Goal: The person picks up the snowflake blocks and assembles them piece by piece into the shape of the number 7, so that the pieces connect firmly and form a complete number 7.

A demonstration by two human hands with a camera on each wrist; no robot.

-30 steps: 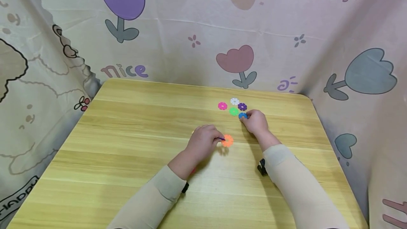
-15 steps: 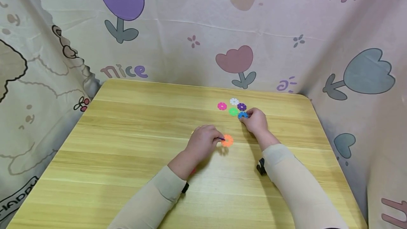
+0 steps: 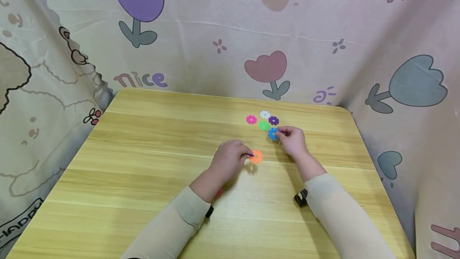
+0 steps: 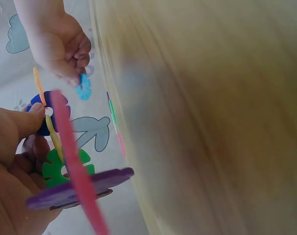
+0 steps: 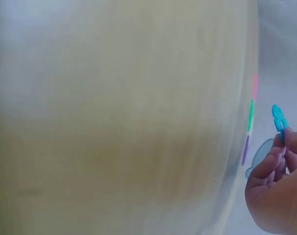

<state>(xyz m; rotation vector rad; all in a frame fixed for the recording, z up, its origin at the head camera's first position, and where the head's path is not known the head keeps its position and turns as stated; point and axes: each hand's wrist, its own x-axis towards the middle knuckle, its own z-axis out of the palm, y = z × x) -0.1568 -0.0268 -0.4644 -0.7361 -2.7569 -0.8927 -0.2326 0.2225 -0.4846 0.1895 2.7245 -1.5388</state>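
Note:
My left hand [image 3: 231, 161] grips a chain of joined, slotted plastic discs above the table. In the left wrist view the chain shows a dark blue disc [image 4: 60, 108] by the thumb, a green disc [image 4: 58, 166], a purple disc [image 4: 75, 191] and a pink disc [image 4: 72, 147] seen edge-on. An orange disc [image 3: 257, 156] sticks out at the chain's right end in the head view. Between thumb and fingers my right hand [image 3: 292, 141] pinches a blue slotted disc [image 3: 272, 134], raised off the table and apart from the chain.
At the table's far side lie a pink disc [image 3: 251, 120], a white disc [image 3: 265, 114], a purple disc [image 3: 274, 120] and a green disc [image 3: 264, 126]. The wooden table [image 3: 125, 151] ends at a patterned cloth [image 3: 201, 63] behind and at both sides.
My right hand has lifted the blue disc off the table and drawn it slightly back toward me. The left hand with the chain has hardly moved.

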